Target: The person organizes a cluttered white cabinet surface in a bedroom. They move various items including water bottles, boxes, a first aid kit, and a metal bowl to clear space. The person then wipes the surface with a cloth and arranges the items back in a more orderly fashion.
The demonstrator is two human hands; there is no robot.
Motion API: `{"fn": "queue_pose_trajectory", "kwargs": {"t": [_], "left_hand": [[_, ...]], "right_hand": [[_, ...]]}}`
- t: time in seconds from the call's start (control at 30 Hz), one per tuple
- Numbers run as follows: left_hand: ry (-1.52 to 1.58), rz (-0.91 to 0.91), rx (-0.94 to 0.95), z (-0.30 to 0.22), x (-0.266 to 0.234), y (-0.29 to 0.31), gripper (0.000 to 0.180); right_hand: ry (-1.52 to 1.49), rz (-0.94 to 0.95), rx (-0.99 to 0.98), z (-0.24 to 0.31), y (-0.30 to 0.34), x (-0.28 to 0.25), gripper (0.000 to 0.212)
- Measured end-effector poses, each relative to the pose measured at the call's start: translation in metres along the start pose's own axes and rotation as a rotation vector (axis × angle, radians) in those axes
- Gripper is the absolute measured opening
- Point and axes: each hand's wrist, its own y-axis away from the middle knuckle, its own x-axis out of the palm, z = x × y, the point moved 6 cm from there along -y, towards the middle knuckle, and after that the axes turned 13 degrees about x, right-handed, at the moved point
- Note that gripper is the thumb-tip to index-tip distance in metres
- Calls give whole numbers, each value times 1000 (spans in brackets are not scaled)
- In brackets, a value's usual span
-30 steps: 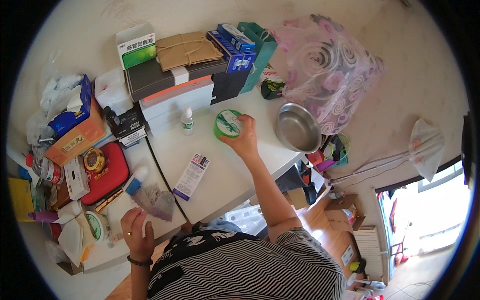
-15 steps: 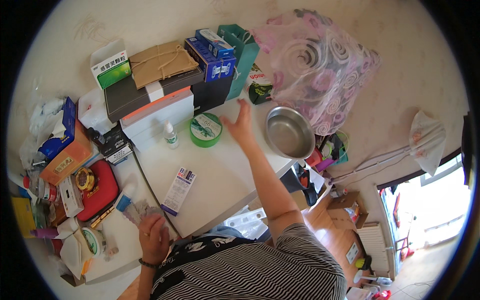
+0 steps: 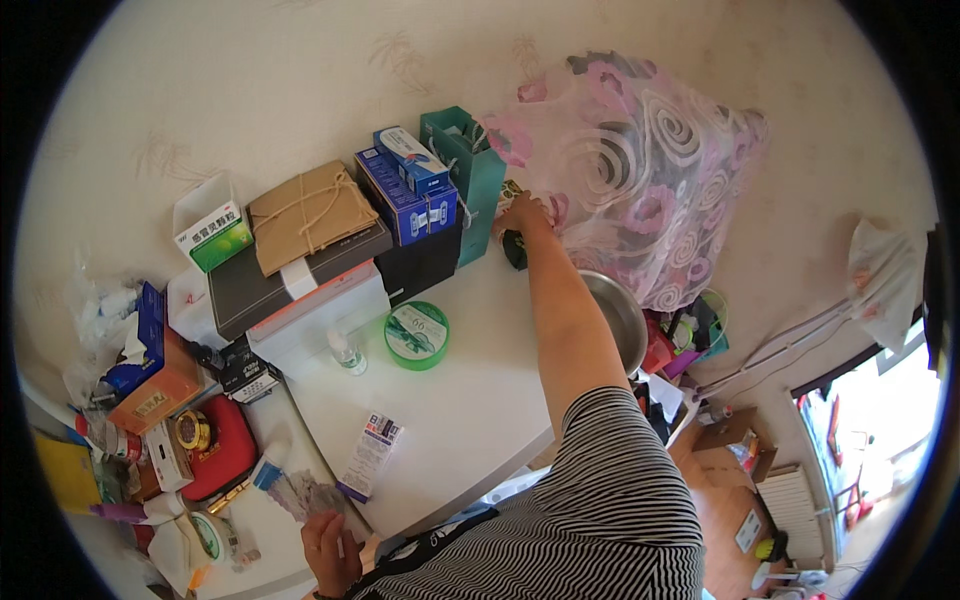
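Far on the left of the white table (image 3: 470, 420) there is a red case (image 3: 222, 450) with small boxes and tubes all around it. Down near the front edge is the person's left hand (image 3: 330, 548). It rests by the table edge with its fingers curled in, and I cannot tell if it holds anything. Just above it lies a flat white and purple box (image 3: 368, 456). A bit further along stands a small white bottle (image 3: 347, 352), and right beside that sits a round green tub (image 3: 416, 334) with its lid on. Behind them is a pile of boxes with a brown paper parcel (image 3: 312, 214) on top, then 2 blue boxes (image 3: 410, 185) and a teal paper bag (image 3: 470, 175). The right hand (image 3: 524, 214) is stretched far out to the back of the table. Its fingers are closed over the top of a small dark jar (image 3: 514, 250), which stands by the teal bag. Just past the arm is a metal bowl (image 3: 622, 318), and a pink swirly cloth (image 3: 640, 170) hangs over something big
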Motion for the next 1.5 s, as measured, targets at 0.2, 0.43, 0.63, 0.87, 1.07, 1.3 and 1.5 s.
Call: {"fn": "queue_pose_trajectory", "kwargs": {"t": [0.2, 0.43, 0.63, 0.87, 1.07, 1.3, 1.5], "left_hand": [[5, 25, 5, 4, 8, -4, 36], [8, 18, 40, 0, 9, -12, 36], [26, 31, 66, -4, 13, -18, 35], [48, 36, 81, -4, 13, -19, 37], [56, 47, 48, 1, 17, -12, 34], [54, 18, 68, -1, 15, -22, 33], [41, 30, 56, -8, 5, -25, 33]], "right_hand": [[-222, 17, -169, -34, -60, -15, 71], [-1310, 453, 76, -70, 10, -73, 52], [-1454, 713, -92, -49, 18, -73, 47], [-373, 127, -339, -11, -27, -36, 65], [131, 197, -455, -2, -39, -3, 104], [0, 283, -592, -18, -59, 1, 97], [-217, 631, -604, -10, -41, 7, 86]]}}
